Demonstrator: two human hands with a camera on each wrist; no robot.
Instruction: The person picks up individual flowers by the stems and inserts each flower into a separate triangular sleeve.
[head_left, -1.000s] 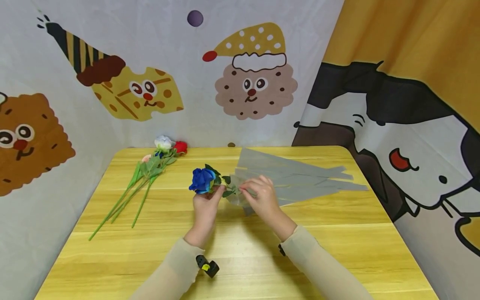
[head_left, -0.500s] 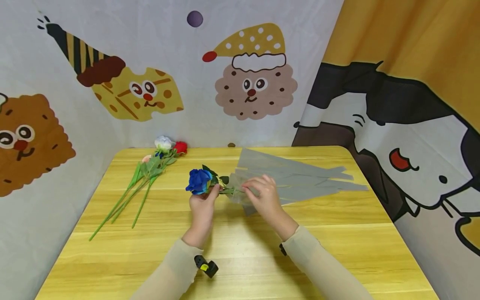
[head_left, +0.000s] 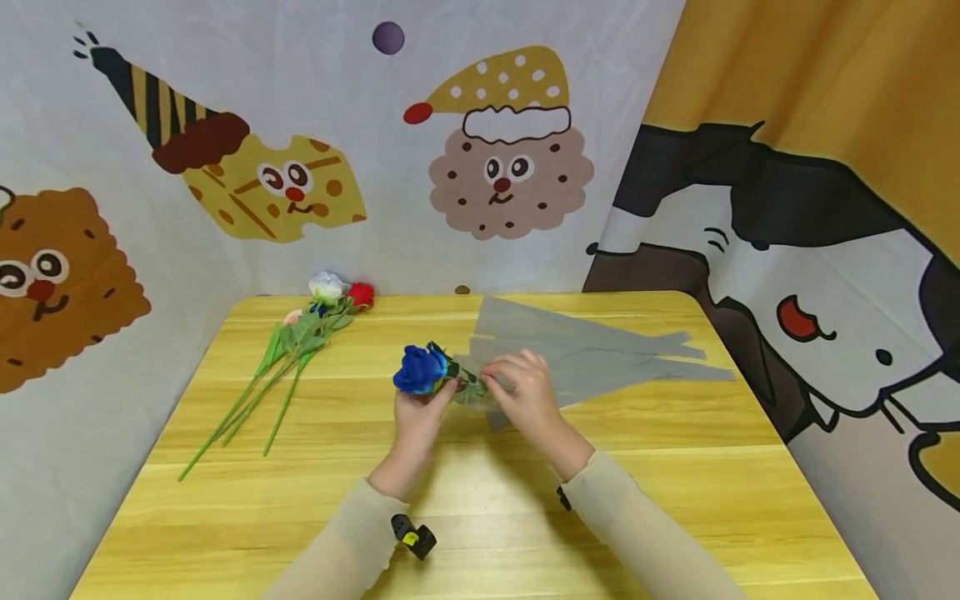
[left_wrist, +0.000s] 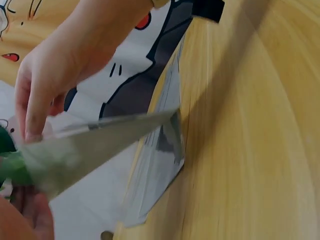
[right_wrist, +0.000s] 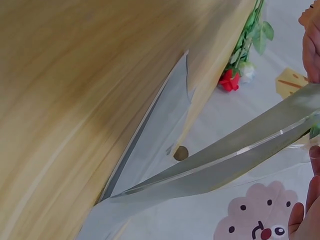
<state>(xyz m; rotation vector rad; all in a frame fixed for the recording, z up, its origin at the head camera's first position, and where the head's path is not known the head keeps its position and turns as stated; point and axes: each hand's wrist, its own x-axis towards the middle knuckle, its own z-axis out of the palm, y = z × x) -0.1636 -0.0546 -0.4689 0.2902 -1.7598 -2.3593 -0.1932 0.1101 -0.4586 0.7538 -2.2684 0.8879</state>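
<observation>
In the head view my left hand (head_left: 420, 425) holds a blue artificial rose (head_left: 420, 369) just under its bloom, tilted to the left above the table. The stem and leaves point right into the mouth of a translucent grey flower sleeve (left_wrist: 90, 150). My right hand (head_left: 528, 396) pinches the edge of that sleeve's mouth between thumb and fingertips. The sleeve's mouth is lifted, and its narrow part slopes down to the flat grey sleeves (head_left: 615, 367) on the table. How far the stem reaches inside is hidden by the right hand.
Several artificial flowers lie at the table's back left, among them a white rose (head_left: 327, 287) and a red rose (head_left: 362, 295), their green stems (head_left: 247, 400) toward the front. A cartoon-printed cloth (head_left: 300, 67) hangs behind the wooden table (head_left: 480, 533).
The blue rose and left hand shift slightly left, then move right toward the right hand, and the leaves now sit closer to it. My right hand stays almost in place at the sleeve's edge.
</observation>
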